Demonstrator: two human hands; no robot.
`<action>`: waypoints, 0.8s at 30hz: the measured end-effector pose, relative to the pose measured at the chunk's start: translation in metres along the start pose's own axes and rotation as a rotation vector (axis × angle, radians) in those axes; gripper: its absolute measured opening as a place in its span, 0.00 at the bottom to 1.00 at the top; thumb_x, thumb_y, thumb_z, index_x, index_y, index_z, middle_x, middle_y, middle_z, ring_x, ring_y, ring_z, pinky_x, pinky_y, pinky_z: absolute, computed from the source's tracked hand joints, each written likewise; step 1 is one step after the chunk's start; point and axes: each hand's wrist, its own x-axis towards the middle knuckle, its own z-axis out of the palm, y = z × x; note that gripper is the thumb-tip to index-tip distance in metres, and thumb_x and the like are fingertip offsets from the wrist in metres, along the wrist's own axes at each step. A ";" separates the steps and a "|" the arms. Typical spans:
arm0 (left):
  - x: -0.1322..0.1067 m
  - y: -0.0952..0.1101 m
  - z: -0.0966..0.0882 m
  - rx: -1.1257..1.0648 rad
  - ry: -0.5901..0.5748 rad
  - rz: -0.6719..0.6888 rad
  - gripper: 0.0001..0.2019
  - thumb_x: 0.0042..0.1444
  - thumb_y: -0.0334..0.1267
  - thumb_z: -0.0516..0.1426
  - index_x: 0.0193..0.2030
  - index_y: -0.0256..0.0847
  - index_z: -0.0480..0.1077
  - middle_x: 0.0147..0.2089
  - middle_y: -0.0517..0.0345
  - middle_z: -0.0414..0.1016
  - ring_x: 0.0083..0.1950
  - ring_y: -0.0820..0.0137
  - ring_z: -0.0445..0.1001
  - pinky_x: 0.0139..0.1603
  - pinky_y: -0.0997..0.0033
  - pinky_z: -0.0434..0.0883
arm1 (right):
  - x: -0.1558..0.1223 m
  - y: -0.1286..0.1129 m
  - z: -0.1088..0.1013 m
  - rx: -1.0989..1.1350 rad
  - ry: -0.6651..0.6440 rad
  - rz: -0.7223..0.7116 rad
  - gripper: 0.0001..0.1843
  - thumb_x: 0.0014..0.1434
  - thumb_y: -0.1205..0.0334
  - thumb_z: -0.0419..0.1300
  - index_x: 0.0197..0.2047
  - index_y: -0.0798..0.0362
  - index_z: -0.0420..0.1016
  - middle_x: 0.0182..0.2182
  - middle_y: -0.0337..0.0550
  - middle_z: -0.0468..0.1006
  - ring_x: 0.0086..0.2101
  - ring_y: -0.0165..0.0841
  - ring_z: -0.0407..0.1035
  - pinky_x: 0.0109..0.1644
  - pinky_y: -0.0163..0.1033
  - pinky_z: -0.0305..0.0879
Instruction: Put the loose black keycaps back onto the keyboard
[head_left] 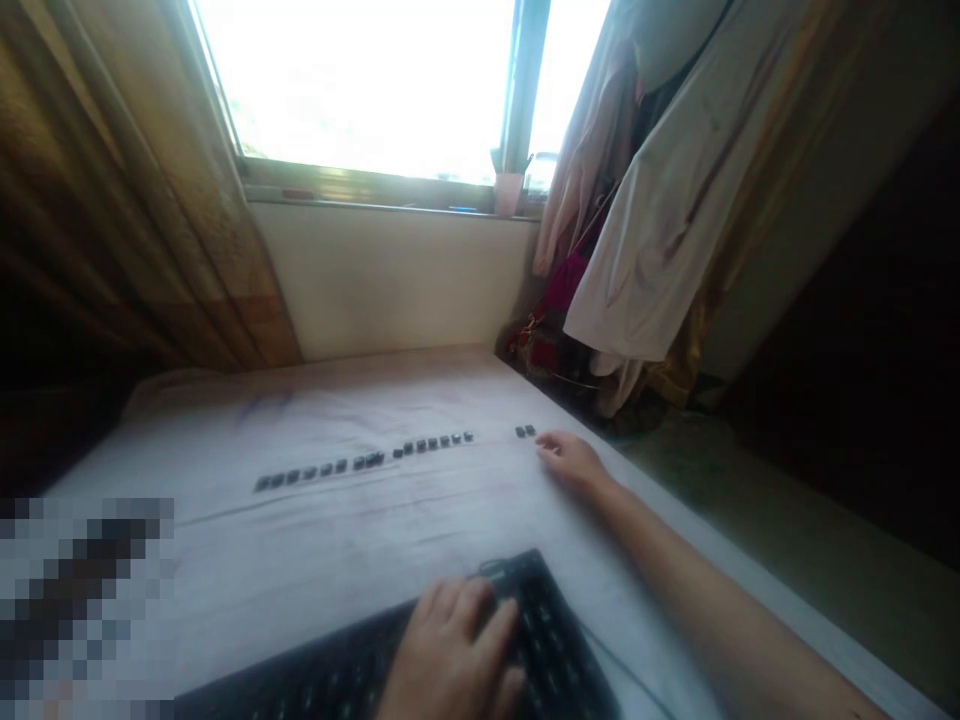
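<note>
A black keyboard [559,650] lies at the near edge of a pale table [330,560]. My left hand [457,650] rests flat on top of it, fingers spread over the keys. A row of several small dark keycaps [367,461] runs across the middle of the table, with two more keycaps [525,431] set apart at the right end. My right hand [570,460] reaches out on the table just right of that pair, its fingers lightly curled toward them. Whether it holds anything is hidden.
The table's right edge drops to a floor [750,520]. Hanging clothes and curtains [660,230] crowd the far right corner. A window [367,90] with a sill and a pink cup [508,193] sits behind. A brown curtain [127,200] hangs at left.
</note>
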 end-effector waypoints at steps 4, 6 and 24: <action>-0.006 -0.010 0.014 0.051 0.028 0.099 0.19 0.64 0.51 0.53 0.55 0.45 0.71 0.47 0.53 0.77 0.43 0.63 0.76 0.43 0.64 0.75 | 0.014 0.002 0.012 -0.093 0.027 0.009 0.21 0.58 0.64 0.59 0.54 0.49 0.77 0.44 0.45 0.81 0.39 0.35 0.74 0.45 0.37 0.66; -0.009 -0.014 0.019 0.076 0.028 0.130 0.19 0.65 0.51 0.52 0.56 0.45 0.71 0.47 0.54 0.77 0.44 0.64 0.76 0.43 0.65 0.74 | 0.018 -0.001 0.017 -0.131 0.023 0.004 0.21 0.60 0.62 0.58 0.57 0.47 0.76 0.45 0.45 0.80 0.42 0.36 0.74 0.47 0.37 0.66; 0.006 0.007 -0.013 -0.066 -0.075 -0.062 0.17 0.60 0.44 0.58 0.55 0.45 0.70 0.50 0.52 0.76 0.49 0.59 0.76 0.49 0.57 0.75 | 0.018 -0.031 0.016 -0.178 -0.027 0.000 0.13 0.66 0.62 0.55 0.50 0.54 0.76 0.51 0.52 0.77 0.50 0.42 0.71 0.55 0.47 0.66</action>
